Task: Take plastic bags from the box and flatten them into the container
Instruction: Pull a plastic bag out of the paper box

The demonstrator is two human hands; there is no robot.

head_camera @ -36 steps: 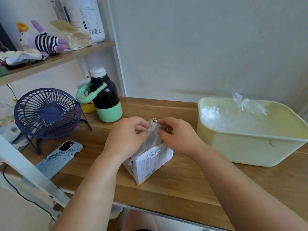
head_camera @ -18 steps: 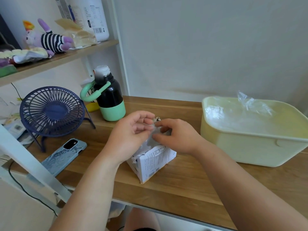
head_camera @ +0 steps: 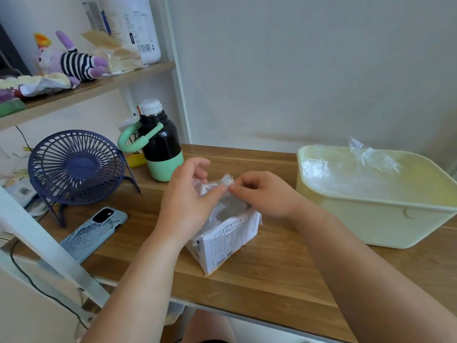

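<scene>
The box (head_camera: 228,240) sits mid-table (head_camera: 259,280), container (head_camera: 376,219) right, fan (head_camera: 74,167) and phone (head_camera: 95,231) left.

L hand (head_camera: 185,199), R hand (head_camera: 264,194) & forearms bare; leg at bottom prob. bare.

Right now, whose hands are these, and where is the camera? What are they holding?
There is no machine here: these are a person's own two hands. The camera sits on the person's head and looks down at them. The left hand and right hand both pinch a clear plastic bag just above a small white box. The box stands on a wooden desk. On the right is a pale yellow container with more bags inside. On the left are a blue fan, a phone and a bottle.
</scene>
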